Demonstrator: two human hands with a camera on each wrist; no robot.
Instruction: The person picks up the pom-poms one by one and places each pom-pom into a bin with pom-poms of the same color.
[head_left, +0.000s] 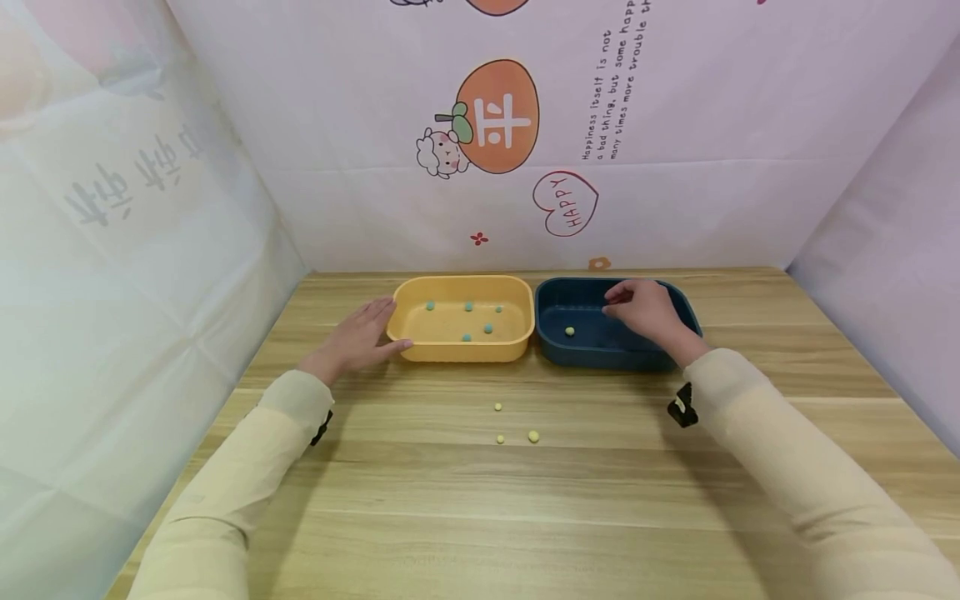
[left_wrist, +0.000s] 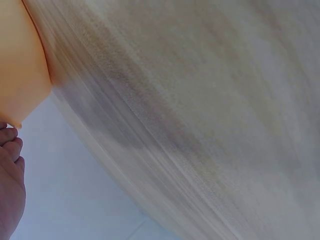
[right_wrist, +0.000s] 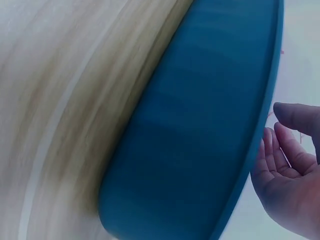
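My left hand (head_left: 362,335) rests at the left end of the yellow bin (head_left: 465,353), fingers along its rim and thumb near the front corner. Several small teal balls (head_left: 468,307) lie in that bin. Over the right part of the dark blue bin (head_left: 600,358) is my right hand (head_left: 645,310), its fingers loosely bent. The right wrist view shows a gap between thumb and fingers (right_wrist: 295,152), with nothing seen in it. One small pale yellow ball (head_left: 570,332) lies inside the blue bin, left of this hand. In the left wrist view only part of the left hand (left_wrist: 11,185) shows.
Three pale yellow balls, the largest one (head_left: 533,437) at the right, lie on the wooden table (head_left: 420,517) in front of the bins. The bins stand side by side near the back edge. A printed white cloth (head_left: 360,192) hangs behind and at both sides.
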